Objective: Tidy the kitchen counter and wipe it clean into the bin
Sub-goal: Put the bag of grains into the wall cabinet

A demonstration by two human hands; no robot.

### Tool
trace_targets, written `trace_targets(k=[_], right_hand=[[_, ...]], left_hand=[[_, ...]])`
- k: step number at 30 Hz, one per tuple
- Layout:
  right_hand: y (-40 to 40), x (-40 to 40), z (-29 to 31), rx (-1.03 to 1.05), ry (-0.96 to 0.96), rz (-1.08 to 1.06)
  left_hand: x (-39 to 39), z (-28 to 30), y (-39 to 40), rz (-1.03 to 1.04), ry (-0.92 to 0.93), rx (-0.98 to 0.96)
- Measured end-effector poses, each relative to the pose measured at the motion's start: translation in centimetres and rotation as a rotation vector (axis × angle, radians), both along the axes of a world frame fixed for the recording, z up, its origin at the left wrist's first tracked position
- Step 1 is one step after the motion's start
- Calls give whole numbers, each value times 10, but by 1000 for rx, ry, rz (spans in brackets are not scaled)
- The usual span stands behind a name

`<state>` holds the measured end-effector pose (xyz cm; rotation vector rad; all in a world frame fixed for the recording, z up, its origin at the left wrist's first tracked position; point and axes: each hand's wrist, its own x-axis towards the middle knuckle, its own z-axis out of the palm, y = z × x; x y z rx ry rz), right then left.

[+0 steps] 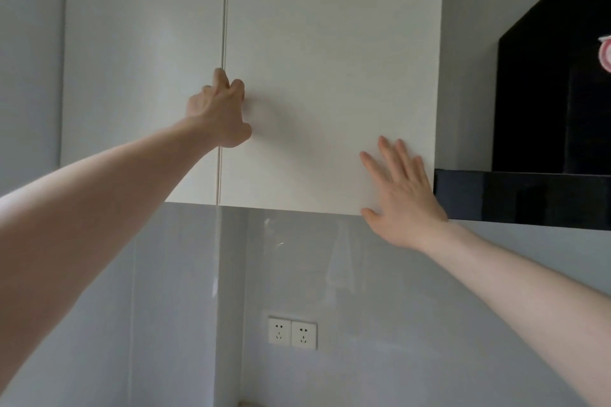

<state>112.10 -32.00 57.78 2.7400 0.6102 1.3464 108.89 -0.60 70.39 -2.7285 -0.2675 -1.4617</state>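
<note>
View: the camera is looking up at a white wall cupboard, not down at any counter.
Cupboard: two white doors are hanging side by side, and both are sitting flat and closed. A thin gap (222, 53) is running down between them.
Left door (142, 59): it is filling the left part of the picture.
Right door (330, 59): it is wider in this view and is reaching down to the cupboard's bottom edge.
Left hand (220, 112): it is reaching up high on a bare arm. Its fingers (236, 86) are bending at the knuckles and are touching the right door just beside the gap. It is holding nothing; the curled fingers are only pressing on the flat door. I cannot tell if a fingertip is hooking into the gap.
Right hand (401, 195): it is lying flat and wide open on the lower right corner of the right door. Its fingers are spreading out straight and pointing up. Its thumb is sticking out just under the door's bottom edge. It is holding nothing.
Wall (165, 307): shiny grey wall is showing under the cupboard.
Sockets (292, 332): two white sockets are sitting side by side on the wall, low down.
Hood (545, 125): a big black cooker hood is hanging just right of the cupboard.
Pink thing (606, 54): something pink and white is peeking in at the right edge; it is too cut off to tell what.
Counter and bin: neither is showing clearly in this view.
</note>
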Motion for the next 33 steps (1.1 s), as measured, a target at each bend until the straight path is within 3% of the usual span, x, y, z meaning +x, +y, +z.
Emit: trace_targets(k=[4,19,26,33], right_hand=[[9,3,-15,-67,33,-75],[29,6,-36,27,0,-86],[35,-20,-50,103,53,14],[22,-58,-48,334,110,314]], left_hand=[[4,5,4,-3,-21,-9],[-6,-17,3,-87,-170,-113],[-62,-18,-10,-99,-207,-125],[-124,-23,-34,-92,-350,-94]])
